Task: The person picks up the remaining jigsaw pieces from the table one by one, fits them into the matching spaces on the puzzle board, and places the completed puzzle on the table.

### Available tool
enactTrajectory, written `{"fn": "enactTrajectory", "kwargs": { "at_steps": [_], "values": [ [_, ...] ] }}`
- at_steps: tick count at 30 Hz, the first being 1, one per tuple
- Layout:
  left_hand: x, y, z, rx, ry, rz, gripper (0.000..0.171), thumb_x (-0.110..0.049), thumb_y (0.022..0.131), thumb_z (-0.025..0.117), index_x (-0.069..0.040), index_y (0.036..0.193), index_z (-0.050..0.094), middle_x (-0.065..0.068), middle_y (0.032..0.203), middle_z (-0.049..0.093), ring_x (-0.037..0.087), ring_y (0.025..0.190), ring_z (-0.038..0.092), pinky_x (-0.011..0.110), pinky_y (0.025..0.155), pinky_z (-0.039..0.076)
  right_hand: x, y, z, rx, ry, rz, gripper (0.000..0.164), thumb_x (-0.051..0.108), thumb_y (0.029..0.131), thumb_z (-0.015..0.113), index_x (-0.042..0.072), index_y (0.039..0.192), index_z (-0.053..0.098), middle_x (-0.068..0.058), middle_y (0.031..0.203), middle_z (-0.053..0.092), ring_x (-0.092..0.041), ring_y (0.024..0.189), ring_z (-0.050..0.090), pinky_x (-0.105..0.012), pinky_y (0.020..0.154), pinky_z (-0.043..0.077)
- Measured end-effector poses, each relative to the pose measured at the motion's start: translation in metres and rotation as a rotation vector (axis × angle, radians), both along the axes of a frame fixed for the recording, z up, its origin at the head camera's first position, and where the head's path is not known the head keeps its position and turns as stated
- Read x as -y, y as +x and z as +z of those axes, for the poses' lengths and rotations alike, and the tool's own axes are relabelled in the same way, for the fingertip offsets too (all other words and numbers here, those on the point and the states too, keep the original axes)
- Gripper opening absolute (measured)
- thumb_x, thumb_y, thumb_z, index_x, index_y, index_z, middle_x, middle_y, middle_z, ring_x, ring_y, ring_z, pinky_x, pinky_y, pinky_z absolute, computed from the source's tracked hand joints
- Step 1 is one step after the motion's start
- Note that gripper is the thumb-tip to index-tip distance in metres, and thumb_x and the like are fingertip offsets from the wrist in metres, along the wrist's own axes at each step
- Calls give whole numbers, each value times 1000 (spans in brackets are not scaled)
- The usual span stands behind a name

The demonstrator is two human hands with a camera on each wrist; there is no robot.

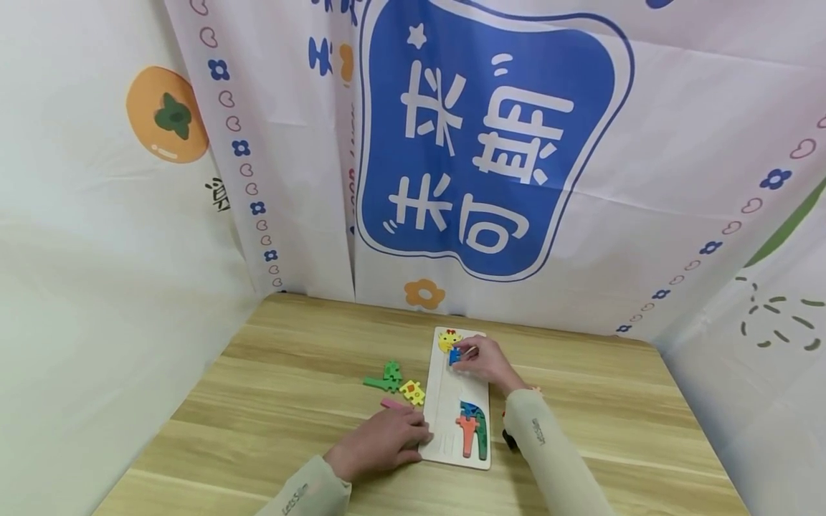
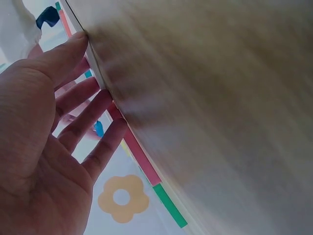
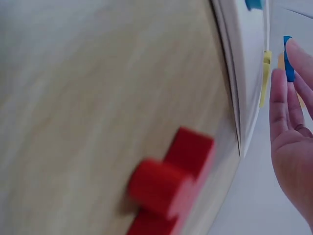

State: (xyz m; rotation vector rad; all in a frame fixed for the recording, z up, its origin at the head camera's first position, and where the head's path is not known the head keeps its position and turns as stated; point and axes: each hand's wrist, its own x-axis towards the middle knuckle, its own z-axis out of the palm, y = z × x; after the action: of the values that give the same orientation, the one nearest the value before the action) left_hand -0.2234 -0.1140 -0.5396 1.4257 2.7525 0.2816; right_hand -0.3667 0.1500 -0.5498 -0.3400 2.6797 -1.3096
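A white puzzle board (image 1: pixel 445 401) lies upright on the table. At its top sits a yellow giraffe-head piece (image 1: pixel 447 340); lower right, blue, green and orange pieces (image 1: pixel 467 426) are joined. My right hand (image 1: pixel 484 360) pinches a blue puzzle piece (image 3: pixel 288 61) between thumb and fingers, just below the yellow head. In the right wrist view that piece is off the board's surface. My left hand (image 1: pixel 386 438) rests at the board's lower left edge, fingers (image 2: pixel 110 128) extended and touching it. Beside those fingers lies a pink piece (image 1: pixel 392 404).
Left of the board are green pieces (image 1: pixel 387 378) and a yellow piece (image 1: pixel 413 392) with an orange spot. A red piece (image 3: pixel 161 188) with a round knob lies to the right, partly hidden by my right sleeve (image 1: pixel 548 444) in the head view. A printed cloth (image 1: pixel 303 236) hangs behind the table.
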Motion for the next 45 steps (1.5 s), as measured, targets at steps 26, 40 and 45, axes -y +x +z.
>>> {"fn": "enactTrajectory", "kwargs": {
  "at_steps": [26, 40, 45],
  "values": [
    [1, 1, 0, -6, 1, -5, 30, -36, 100, 69, -21, 125, 74, -10, 114, 67, 1, 100, 59, 22, 93, 53, 21, -8, -3, -21, 113, 9, 41, 13, 81, 89, 9, 120, 77, -4, 102, 66, -18, 89, 60, -32, 79, 54],
    [2, 0, -1, -26, -5, -7, 27, -35, 99, 70, -21, 122, 75, -11, 110, 66, 1, 95, 56, 19, 89, 53, 24, -6, -1, -26, 124, -2, 39, 12, 78, 92, 9, 114, 78, -4, 100, 65, -17, 86, 60, -31, 77, 55],
    [1, 1, 0, -9, 0, -7, 27, -35, 99, 70, -21, 121, 75, -12, 108, 65, 0, 93, 54, 18, 87, 52, 24, -5, -1, -23, 119, -12, 41, 12, 78, 92, 8, 116, 77, -3, 100, 67, -17, 87, 61, -33, 79, 56]
  ]
}}
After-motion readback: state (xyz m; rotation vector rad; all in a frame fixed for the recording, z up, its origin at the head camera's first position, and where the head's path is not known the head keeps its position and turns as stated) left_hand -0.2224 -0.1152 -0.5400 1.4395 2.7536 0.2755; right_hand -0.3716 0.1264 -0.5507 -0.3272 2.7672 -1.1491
